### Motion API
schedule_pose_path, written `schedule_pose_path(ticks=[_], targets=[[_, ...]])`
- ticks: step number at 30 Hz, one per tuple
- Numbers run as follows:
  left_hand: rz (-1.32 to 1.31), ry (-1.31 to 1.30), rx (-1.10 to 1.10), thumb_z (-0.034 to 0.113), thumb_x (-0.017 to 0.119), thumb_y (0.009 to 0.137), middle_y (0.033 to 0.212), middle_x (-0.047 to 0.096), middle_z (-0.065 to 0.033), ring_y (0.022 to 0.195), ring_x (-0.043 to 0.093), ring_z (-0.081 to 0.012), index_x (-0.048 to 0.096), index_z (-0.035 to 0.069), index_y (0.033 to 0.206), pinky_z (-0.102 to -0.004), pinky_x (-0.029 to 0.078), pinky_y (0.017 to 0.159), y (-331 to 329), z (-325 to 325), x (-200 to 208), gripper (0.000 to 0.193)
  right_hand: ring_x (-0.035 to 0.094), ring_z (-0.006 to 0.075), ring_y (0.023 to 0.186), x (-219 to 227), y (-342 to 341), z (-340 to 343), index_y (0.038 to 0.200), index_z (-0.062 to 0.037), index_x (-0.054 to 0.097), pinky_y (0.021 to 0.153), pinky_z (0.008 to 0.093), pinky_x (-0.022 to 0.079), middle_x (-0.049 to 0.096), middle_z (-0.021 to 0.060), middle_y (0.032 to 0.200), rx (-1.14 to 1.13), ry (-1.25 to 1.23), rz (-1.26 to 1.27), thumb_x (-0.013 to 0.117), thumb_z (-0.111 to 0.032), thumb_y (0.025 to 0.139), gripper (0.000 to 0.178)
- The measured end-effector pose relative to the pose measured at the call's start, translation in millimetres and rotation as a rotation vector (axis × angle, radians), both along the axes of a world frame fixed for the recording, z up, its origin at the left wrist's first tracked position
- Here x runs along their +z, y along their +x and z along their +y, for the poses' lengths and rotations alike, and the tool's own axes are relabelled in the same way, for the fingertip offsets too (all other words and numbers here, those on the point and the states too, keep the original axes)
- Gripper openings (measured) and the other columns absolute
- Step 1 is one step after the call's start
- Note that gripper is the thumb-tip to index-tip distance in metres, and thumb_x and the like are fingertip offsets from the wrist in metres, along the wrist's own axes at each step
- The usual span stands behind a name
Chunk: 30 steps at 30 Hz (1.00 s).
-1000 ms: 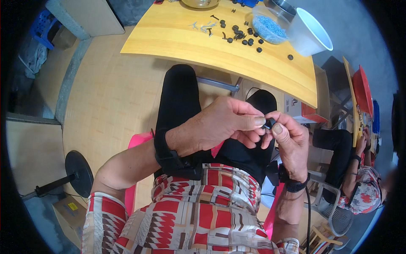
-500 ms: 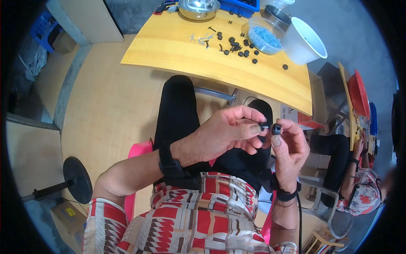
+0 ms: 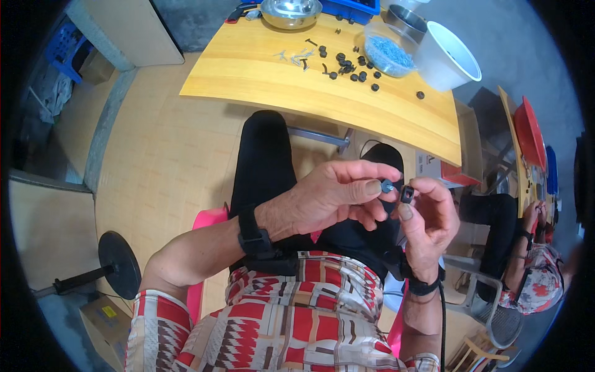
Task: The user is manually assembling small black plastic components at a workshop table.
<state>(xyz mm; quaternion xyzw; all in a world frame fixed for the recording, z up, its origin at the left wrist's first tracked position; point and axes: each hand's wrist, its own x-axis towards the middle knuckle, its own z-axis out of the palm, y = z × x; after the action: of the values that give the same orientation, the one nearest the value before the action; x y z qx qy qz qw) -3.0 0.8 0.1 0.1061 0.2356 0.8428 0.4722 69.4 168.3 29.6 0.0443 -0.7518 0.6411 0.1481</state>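
Over my lap, my left hand pinches a small dark knob-like part with a screw between thumb and index finger; a greyish, shiny end shows on it. Just to its right, my right hand grips a small black plastic piece with an opening in its side, between thumb and forefinger. The two pieces are close but apart. Beyond my knees, several similar black knobs lie scattered on the yellow wooden table, beside a few loose silver screws.
A clear tub of bluish screws, a white bucket, a metal bowl and a blue tray stand on the table. At right, a co-worker sits at another table. A black round stand is at left.
My left fingers have turned their part, so its end now faces me more. My right hand has tilted the black piece, showing its opening. Both hands shifted slightly right in view.
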Motion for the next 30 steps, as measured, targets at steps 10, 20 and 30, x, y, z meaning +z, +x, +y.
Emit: schedule_pose_path(ticks=[10, 20, 30], targets=[[0.025, 0.009, -0.012, 0.020, 0.052, 0.087, 0.093, 0.060, -0.0078, 0.075, 0.061, -0.0158, 0.048, 0.001, 0.115, -0.0281, 0.051, 0.068, 0.2, 0.4, -0.1, 0.033, 0.052, 0.0084, 0.076, 1.6, 0.5, 0.2, 0.102, 0.0031, 0.054, 0.068, 0.0205, 0.043, 0.054, 0.0055, 0.089, -0.010, -0.014, 0.007, 0.063, 0.003, 0.073, 0.031], [0.370, -0.268, 0.130, 0.012, 0.053, 0.087, 0.086, 0.060, -0.0088, 0.073, 0.059, -0.0129, 0.050, -0.001, 0.110, -0.0250, 0.050, 0.067, 3.6, -1.2, 21.9, 0.027, 0.053, 0.0094, 0.077, -2.7, -1.4, -1.6, 0.105, 0.0036, 0.051, 0.068, 0.0215, 0.044, 0.055, 0.0065, 0.090, -0.027, -0.051, 0.017, 0.063, 0.003, 0.074, 0.033], [0.431, -0.254, 0.231, 0.010, 0.055, 0.086, 0.088, 0.061, -0.0079, 0.073, 0.058, -0.0100, 0.053, -0.002, 0.102, -0.0219, 0.049, 0.067, 8.2, 1.3, 22.6, 0.021, 0.054, 0.0107, 0.072, -2.1, -1.4, -1.1, 0.107, 0.0039, 0.051, 0.064, 0.0217, 0.045, 0.056, 0.0079, 0.089, -0.024, -0.038, 0.063, 0.064, -0.001, 0.076, 0.034]])
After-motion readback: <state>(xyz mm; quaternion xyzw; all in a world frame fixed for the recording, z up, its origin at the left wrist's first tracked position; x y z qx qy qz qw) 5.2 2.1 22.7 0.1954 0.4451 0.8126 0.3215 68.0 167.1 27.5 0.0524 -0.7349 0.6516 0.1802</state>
